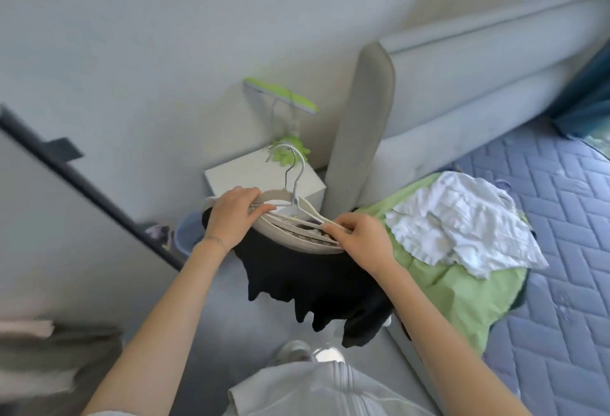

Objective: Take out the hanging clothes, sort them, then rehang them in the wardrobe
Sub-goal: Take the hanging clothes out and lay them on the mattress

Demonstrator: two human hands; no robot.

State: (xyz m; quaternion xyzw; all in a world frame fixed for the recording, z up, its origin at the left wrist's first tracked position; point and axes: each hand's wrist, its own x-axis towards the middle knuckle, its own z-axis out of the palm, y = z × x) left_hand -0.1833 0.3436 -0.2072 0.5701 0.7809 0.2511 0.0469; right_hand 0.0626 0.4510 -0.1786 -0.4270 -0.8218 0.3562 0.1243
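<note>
A black garment (307, 280) with a pale waistband (284, 234) hangs in the air in front of me, on a white hanger (295, 178) whose hook points up. My left hand (231, 217) grips the left end of the waistband and hanger arm. My right hand (359, 237) pinches the right hanger arm at the waistband's other end. On the bed to the right lie a green garment (462, 290) and, on top of it, a white ruffled garment (462, 221).
A white bedside cabinet (237, 174) with a green lamp (284, 95) stands against the wall behind the hanger. The grey padded headboard (359, 125) and the blue quilted mattress (561, 250) fill the right. A dark-edged wardrobe door (66, 165) is at left, a bin (186, 237) below.
</note>
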